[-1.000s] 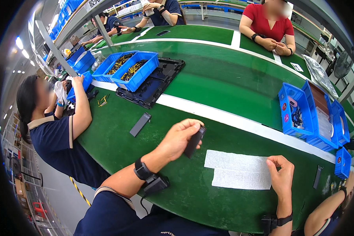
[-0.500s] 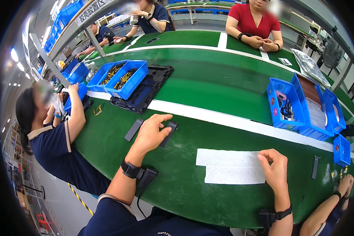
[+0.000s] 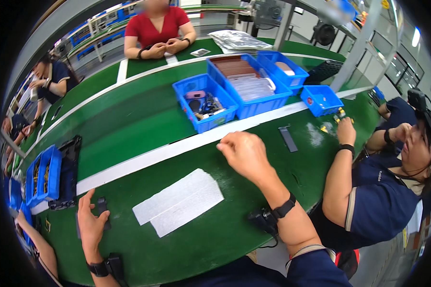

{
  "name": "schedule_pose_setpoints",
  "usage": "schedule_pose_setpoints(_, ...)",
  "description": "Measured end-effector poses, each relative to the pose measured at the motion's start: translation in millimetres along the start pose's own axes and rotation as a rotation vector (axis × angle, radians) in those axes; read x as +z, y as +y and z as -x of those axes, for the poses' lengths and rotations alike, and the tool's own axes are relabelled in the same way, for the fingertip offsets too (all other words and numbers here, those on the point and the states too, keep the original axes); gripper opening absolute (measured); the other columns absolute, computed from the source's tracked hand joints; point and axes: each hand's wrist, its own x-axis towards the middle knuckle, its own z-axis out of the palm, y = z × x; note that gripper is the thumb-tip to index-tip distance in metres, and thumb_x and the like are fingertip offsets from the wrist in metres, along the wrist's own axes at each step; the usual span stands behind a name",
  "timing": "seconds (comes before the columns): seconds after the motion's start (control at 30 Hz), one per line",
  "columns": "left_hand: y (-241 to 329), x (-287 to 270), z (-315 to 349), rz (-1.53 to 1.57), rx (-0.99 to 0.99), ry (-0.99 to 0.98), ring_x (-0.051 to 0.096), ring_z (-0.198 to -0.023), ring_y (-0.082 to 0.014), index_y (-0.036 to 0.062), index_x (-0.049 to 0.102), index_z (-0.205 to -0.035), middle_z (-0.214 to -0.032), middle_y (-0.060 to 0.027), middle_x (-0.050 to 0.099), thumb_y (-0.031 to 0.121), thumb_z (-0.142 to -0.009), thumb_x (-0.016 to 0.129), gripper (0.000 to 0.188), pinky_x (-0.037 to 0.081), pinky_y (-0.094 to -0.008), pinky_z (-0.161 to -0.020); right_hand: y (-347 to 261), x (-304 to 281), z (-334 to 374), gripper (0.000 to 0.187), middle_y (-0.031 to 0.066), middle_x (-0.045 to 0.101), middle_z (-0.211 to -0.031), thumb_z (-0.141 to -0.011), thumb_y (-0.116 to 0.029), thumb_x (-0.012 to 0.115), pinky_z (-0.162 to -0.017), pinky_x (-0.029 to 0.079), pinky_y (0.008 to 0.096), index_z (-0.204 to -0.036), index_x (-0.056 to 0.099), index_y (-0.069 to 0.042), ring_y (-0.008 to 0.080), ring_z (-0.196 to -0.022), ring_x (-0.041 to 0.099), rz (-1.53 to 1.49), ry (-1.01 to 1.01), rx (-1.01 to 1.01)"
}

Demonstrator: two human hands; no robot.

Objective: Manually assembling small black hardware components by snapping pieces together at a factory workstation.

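My left hand (image 3: pixel 92 224) is open, fingers apart, beside a narrow dark rectangular piece (image 3: pixel 102 205) on the green table. Part of another dark piece (image 3: pixel 78 225) shows behind that hand. To its right lies a white cloth-like sheet (image 3: pixel 179 202), apparently two strips side by side. My right hand (image 3: pixel 246 154) is over the table beyond the sheet's right end, palm down, fingers curled together. Whatever it may hold is hidden. Farther right lies one more dark rectangular piece (image 3: pixel 288 139).
Blue bins (image 3: pixel 203 125) stand beyond my right hand, some holding cables and brown and clear sheets. A small blue bin (image 3: pixel 322 101) is farther right. More blue bins and a black tray (image 3: pixel 68 172) stand left. Co-workers sit on both sides and opposite; one's hand (image 3: pixel 345 130) holds yellow pieces.
The view has swung to the right. My right hand has left the sheet's right edge and moved away toward the bins. My left hand's fingers have spread, still near the dark pieces.
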Motion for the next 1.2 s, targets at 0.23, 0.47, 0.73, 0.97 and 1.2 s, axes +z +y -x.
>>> schedule_pose_setpoints(0.23, 78, 15, 1, 0.418, 0.183, -0.158, 0.054, -0.087, -0.0156, 0.0050, 0.057, -0.108, -0.104, -0.0054, 0.056, 0.001, -0.064, 0.065, 0.045, 0.043, -0.0268, -0.070, 104, -79, 1, 0.028, 0.0148, 0.065, -0.085, -0.067, -0.030, 0.070, -0.071, 0.049, 0.0402, -0.084, 0.067, -0.008, 0.0307, -0.082, 0.062, 0.417, 0.099, 0.710)
schedule_pose_setpoints(0.47, 111, 55, -6, 0.685, 0.311, -0.516, 0.056, -0.083, -0.0126, 0.0039, 0.062, -0.100, -0.095, -0.0068, 0.059, 0.006, -0.072, 0.066, 0.029, 0.046, -0.0236, -0.069, 130, -75, 2, 0.041, 0.0151, 0.066, -0.079, -0.058, -0.038, 0.077, -0.069, 0.048, 0.0380, -0.076, 0.066, -0.003, 0.0292, -0.079, 0.063, 0.442, -0.069, 0.879)
schedule_pose_setpoints(0.73, 92, 104, -6, 0.880, 0.124, -0.768, 0.056, -0.083, -0.0082, -0.0027, 0.059, -0.103, -0.098, -0.0059, 0.061, 0.008, -0.080, 0.062, 0.025, 0.047, -0.0221, -0.070, 156, -60, 5, 0.025, 0.0060, 0.063, -0.070, -0.066, -0.016, 0.075, -0.059, 0.045, 0.0285, -0.080, 0.060, -0.001, 0.0162, -0.064, 0.059, -0.204, -0.026, 0.687)
schedule_pose_setpoints(0.97, 85, 110, -13, 1.065, -0.044, -0.744, 0.056, -0.084, -0.0083, -0.0003, 0.056, -0.109, -0.093, -0.0051, 0.061, 0.016, -0.083, 0.061, 0.031, 0.047, -0.0221, -0.070, 17, -1, -10, 0.013, -0.0039, 0.057, -0.064, -0.076, -0.009, 0.067, -0.050, 0.035, 0.0187, -0.078, 0.054, -0.007, 0.0024, -0.054, 0.046, -0.830, -0.438, 0.362)
schedule_pose_setpoints(1.2, 86, 110, -18, 1.286, -0.149, -0.523, 0.056, -0.081, -0.0073, 0.0030, 0.055, -0.111, -0.098, -0.0028, 0.061, 0.021, -0.085, 0.060, 0.032, 0.044, -0.0202, -0.062, -63, 49, 14, 0.013, 0.0011, 0.060, -0.066, -0.078, -0.006, 0.066, -0.049, 0.038, 0.0188, -0.081, 0.054, -0.002, 0.0040, -0.057, 0.050, -0.879, -0.646, 0.328)
